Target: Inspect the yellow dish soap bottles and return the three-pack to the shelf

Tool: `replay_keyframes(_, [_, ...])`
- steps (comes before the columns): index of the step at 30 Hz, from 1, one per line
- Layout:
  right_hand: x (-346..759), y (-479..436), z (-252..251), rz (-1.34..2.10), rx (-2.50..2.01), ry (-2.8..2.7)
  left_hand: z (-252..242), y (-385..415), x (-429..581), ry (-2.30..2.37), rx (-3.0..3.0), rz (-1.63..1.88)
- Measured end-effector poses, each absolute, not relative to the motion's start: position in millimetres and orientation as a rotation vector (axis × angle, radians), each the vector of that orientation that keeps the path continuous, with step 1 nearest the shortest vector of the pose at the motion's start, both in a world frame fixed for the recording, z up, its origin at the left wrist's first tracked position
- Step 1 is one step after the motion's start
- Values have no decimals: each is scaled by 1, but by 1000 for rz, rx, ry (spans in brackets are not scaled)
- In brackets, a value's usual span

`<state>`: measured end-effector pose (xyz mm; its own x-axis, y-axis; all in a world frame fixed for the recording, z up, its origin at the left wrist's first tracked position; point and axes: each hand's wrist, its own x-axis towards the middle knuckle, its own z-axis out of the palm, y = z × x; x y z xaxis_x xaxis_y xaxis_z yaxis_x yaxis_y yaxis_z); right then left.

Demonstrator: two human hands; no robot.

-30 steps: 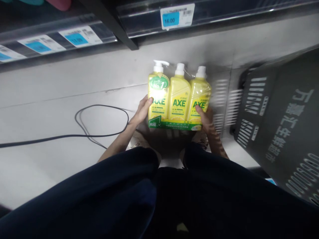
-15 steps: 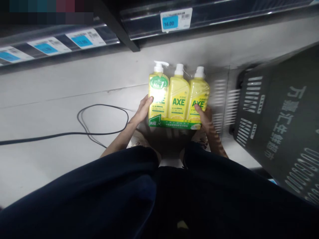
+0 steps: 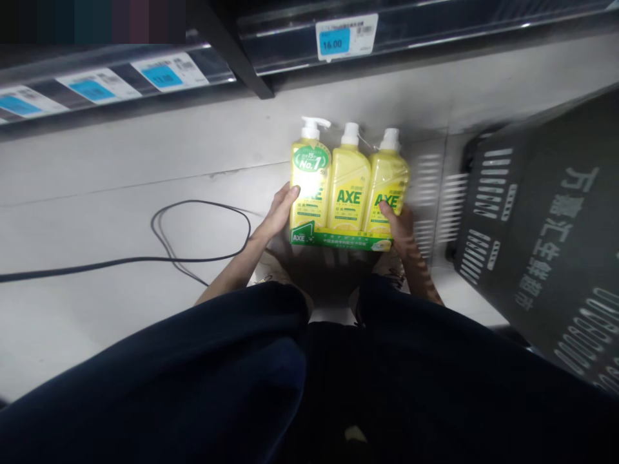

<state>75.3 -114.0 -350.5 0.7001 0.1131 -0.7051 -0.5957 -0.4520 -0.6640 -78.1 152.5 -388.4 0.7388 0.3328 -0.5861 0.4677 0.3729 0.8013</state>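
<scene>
You hold a pack of three bottles [image 3: 349, 187] just above the middle of the frame, over the pale floor [image 3: 97, 193]. Your left hand [image 3: 278, 214] grips the pack's left side, thumb laid across the front of the left bottle. Your right hand [image 3: 397, 222] grips the right side, thumb pressed on the right bottle's label. The bottles are yellow, and whether that colour is the plastic or the liquid inside cannot be told. The left bottle carries a white pump; the other two have plain white caps. All three stand side by side, touching, with a green band [image 3: 338, 240] along the base of the pack.

At the right of the frame sits a dark basket [image 3: 541, 232] with slotted walls, near the pack but apart from it; its inside cannot be seen. A black cable [image 3: 193, 258] loops on the floor at middle left. Along the top edge runs a shelf rail with a price tag [image 3: 345, 35]. Your dark trousers [image 3: 242, 374] fill the bottom.
</scene>
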Motion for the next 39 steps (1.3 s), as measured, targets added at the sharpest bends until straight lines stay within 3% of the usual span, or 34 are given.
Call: replay_keyframes(39, [75, -112, -350, 845, -1829, 402, -395, 154, -81, 756, 1253, -118])
